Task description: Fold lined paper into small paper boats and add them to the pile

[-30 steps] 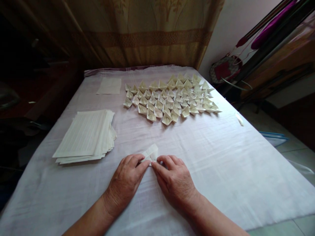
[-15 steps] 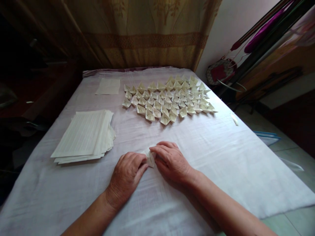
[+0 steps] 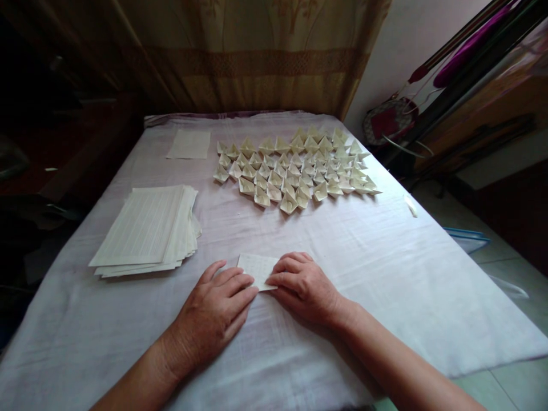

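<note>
A small piece of folded paper (image 3: 256, 269) lies flat on the cloth between my hands, its left and upper edges showing. My left hand (image 3: 216, 303) rests on the cloth with fingers stretched out and a little apart, the tips touching the paper's lower left edge. My right hand (image 3: 302, 288) has its fingers closed at the paper's right side, covering that end. Further back stand several rows of folded paper boats (image 3: 295, 171). To the left is a stack of printed paper sheets (image 3: 141, 225).
A single blank-looking sheet (image 3: 189, 144) lies at the table's far left. A small white scrap (image 3: 411, 206) sits near the right edge of the cloth-covered table (image 3: 406, 297). Behind hangs a brown curtain (image 3: 257, 68). A patterned bag (image 3: 389, 120) is beyond the far right corner.
The paper between my hands has gone from a small narrow shape to a wider flat one. My left hand has opened out of a pinch and shifted slightly left.
</note>
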Available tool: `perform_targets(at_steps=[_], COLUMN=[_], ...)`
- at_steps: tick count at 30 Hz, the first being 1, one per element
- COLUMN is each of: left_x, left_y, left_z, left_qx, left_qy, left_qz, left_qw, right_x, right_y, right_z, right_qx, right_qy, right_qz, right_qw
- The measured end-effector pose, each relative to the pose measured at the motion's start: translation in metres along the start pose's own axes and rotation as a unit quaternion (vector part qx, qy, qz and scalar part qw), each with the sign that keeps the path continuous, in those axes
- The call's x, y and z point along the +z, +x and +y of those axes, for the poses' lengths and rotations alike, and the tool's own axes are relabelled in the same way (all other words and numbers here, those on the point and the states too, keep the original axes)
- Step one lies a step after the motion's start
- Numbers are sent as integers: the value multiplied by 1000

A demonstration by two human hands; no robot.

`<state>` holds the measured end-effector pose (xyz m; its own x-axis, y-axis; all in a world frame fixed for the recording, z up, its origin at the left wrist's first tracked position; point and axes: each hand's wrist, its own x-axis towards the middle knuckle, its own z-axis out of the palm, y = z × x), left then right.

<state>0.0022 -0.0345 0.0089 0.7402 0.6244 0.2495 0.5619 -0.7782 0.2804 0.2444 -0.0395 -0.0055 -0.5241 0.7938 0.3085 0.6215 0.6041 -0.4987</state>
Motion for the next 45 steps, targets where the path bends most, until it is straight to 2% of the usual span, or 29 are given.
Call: perform_targets(at_steps=[4,10,15,19,28,35,45], left_x=[1,1,3,7,12,10,8], left_y=[-4,-4,-7,-9,-10,-5,0], left_z=[-1,-3,-3,0,2,1,1], left_qx=[25,62,50,42,37,47,40], left_qy=[10,44,34,23,8,-2,-17], left_qz=[4,2,-1,16,57,27,27], left_qw=[1000,997,998,999,998,999,999], right_x=[-4,11,22,25,27,28,27], right_y=[2,9,13,14,15,15,16], right_z=[3,-2,-6,-8,-10,-9,-11], right_qx=[5,88,127,144,168,170,175], right_qy=[32,26,0,-12,3,13,11], right_qz=[-7,58,99,104,106,110,114], right_qw=[999,994,987,984,980,979,978])
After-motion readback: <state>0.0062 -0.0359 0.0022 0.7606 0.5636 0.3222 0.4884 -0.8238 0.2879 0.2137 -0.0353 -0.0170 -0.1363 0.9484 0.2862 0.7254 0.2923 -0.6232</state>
